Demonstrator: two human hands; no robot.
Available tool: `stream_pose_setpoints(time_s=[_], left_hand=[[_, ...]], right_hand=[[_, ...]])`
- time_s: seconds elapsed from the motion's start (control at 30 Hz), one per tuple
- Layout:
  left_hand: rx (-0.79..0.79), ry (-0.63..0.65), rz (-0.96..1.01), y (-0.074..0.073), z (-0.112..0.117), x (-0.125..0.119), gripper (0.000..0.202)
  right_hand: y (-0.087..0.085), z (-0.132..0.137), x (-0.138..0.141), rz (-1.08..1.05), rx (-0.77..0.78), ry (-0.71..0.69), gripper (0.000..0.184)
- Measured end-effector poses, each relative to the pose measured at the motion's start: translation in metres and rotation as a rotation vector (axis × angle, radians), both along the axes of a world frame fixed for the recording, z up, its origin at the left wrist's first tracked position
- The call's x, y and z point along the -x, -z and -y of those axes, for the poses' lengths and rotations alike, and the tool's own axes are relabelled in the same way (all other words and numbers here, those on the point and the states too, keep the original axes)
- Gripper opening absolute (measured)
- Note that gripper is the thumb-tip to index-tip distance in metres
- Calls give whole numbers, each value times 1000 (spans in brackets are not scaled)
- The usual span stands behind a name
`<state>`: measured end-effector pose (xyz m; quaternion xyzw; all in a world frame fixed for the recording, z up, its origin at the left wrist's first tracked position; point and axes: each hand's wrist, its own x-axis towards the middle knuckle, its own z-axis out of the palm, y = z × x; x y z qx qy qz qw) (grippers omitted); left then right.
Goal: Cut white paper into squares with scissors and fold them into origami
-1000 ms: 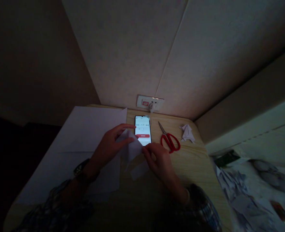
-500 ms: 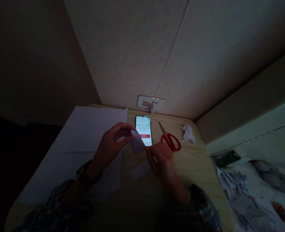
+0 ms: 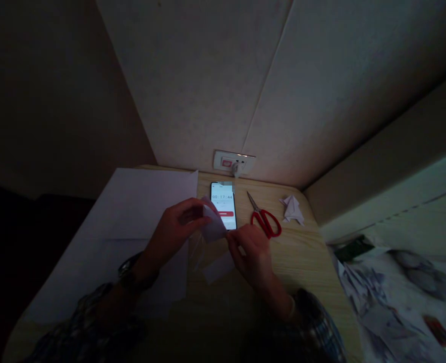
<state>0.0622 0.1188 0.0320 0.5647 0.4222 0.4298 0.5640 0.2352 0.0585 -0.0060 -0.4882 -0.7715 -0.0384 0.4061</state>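
A small folded piece of white paper (image 3: 213,228) is held up between my two hands over the table. My left hand (image 3: 177,222) pinches its upper left part between thumb and fingers. At its lower right corner, the closed fingertips of my right hand (image 3: 251,252) grip the edge. Just behind the paper lies a lit phone (image 3: 223,201) with a timer on its screen; the paper covers part of its left side. A narrow paper strip (image 3: 218,268) rests on the table below, partly hidden by my right hand.
Large white paper sheets (image 3: 147,201) cover the left of the wooden table (image 3: 294,262). Red-handled scissors (image 3: 265,222) lie right of the phone, then a folded paper figure (image 3: 292,209). A wall socket (image 3: 233,161) with a plug is behind. Crumpled papers (image 3: 374,302) lie beyond the right edge.
The paper's upper edge stands a little higher, with a second layer showing behind it. Both hands keep their grip and have hardly moved. The whole view has shifted slightly.
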Motion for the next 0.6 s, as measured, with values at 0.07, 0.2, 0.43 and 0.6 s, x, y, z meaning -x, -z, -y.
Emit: stream_pose_setpoints(time_s=[0.07,0.2,0.43,0.6], left_hand=[[9,-15,-3,0,1,1,14],[49,-52,8,2,1,1,16],[64,-66,-4,2,0,0,16],[44,-65,-21,0,0,1,14]], right_hand=[[0,0,0,-12,10,-3,24],[2,1,0,-32,33,-17,24],[2,0,1,-39,26,-5,24],[2,-1,1,-25,18,-19,25]])
